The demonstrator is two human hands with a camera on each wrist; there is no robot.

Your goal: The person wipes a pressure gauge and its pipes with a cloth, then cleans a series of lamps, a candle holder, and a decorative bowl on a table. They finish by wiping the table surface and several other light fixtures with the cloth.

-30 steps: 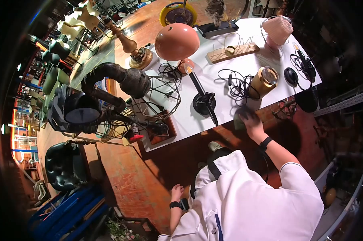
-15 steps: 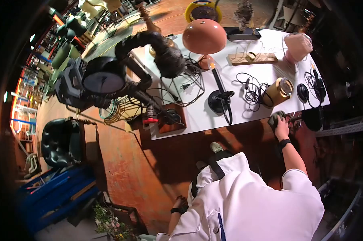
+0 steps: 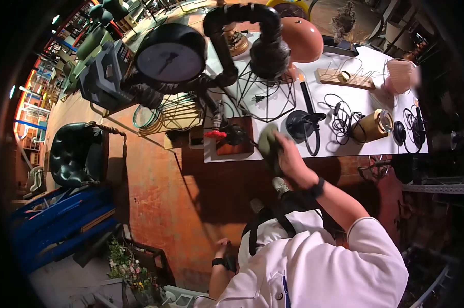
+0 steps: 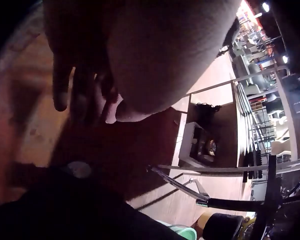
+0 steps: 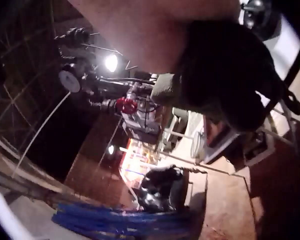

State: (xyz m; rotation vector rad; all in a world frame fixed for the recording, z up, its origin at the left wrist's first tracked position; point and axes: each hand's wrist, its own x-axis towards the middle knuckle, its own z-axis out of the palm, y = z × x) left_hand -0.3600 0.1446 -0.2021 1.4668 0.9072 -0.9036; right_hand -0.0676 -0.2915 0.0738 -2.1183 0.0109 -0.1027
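My right hand (image 3: 294, 163) grips a folded dark green cloth (image 3: 268, 145) at the front edge of the white table (image 3: 332, 146). The cloth overlaps that edge, between the black candle-style lamp (image 3: 303, 123) and the wooden base (image 3: 244, 123) of a dark pipe lamp (image 3: 227, 77). A red valve handle (image 3: 215, 134) sits on the pipe lamp, left of the cloth. In the right wrist view the cloth (image 5: 166, 90) is mostly in shadow. Low beside my body hangs my left hand (image 3: 223, 247), holding nothing. Its fingers (image 4: 61, 92) point downward, loosely apart, in the left wrist view.
On the table stand a gold cylinder lamp (image 3: 371, 127), tangled black cord (image 3: 342, 119), a pink mushroom lamp (image 3: 302, 40), a pleated pink lamp (image 3: 400, 76) and a wooden sign base (image 3: 345, 78). A black tufted chair (image 3: 75, 154) and blue frames (image 3: 62, 226) are at left.
My right hand has swung left along the table's front edge with the cloth, from near the gold lamp to the pipe lamp's base. The head view has shifted; my left hand still hangs low.
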